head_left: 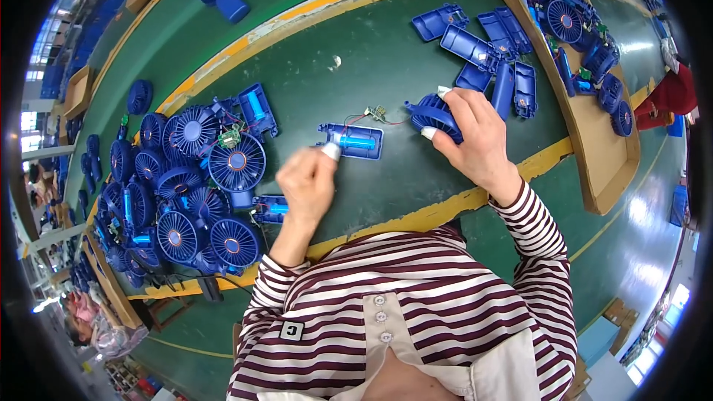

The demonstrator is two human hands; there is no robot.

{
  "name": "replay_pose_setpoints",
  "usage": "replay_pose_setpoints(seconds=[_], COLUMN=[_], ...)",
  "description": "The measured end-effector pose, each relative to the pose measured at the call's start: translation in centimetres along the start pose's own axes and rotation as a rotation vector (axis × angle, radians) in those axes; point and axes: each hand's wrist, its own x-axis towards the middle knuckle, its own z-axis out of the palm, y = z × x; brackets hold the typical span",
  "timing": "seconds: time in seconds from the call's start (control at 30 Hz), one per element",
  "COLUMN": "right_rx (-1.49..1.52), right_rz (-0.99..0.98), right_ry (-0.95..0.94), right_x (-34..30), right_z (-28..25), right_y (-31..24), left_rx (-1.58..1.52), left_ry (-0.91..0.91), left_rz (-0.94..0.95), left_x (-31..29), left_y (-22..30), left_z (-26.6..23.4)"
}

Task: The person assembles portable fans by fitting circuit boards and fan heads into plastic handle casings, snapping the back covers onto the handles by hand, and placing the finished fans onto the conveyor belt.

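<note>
We find a surface (297, 82) spanning the middle of the frame. A heap of fans (180, 180) covers its left. At center lies a casing half (369, 151) with a cylinder (358, 142) in it, the left hand (304, 182) before it. Right of that, a fan head (434, 115) sits in the right hand (479, 134). Behind, upper right, lie loose casings (466, 47); farther right, a tray (605, 156) holds fan parts (564, 21).
</note>
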Motion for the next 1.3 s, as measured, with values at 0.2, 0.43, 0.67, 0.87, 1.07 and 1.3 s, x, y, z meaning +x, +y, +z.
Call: replay_pose_setpoints(seconds=[0.2, 0.43, 0.67, 0.87, 1.07, 1.3], right_rx=[-0.049, 0.296, 0.976, 1.164, 1.247, 1.467], right_rz=[0.037, 0.208, 0.468, 0.515, 0.613, 0.704], right_ry=[-0.127, -0.108, 0.274, 0.205, 0.297, 0.274], right_x=[-0.1, 0.1, 5.1, 7.0, 9.0, 8.9], right_z=[-0.6, -1.6, -2.6, -1.6, -0.7, -0.7], right_y=[-0.7, 0.4, -0.1, -0.2, 0.4, 0.7], left_rx=[0.194, 0.157, -0.039, 0.210, 0.063, -0.763], left_ry=[0.038, -0.136, -0.130, -0.161, -0.264, -0.248], left_rz=[-0.388, -0.288, -0.184, -0.179, -0.257, -0.698], left_x=[1.6, 2.1, 1.8, 2.8, 3.2, 1.5], left_y=[1.0, 3.4, 3.9, 5.2, 5.7, 3.9], left_z=[0.2, 1.5, 2.5, 2.8, 3.3, 3.0])
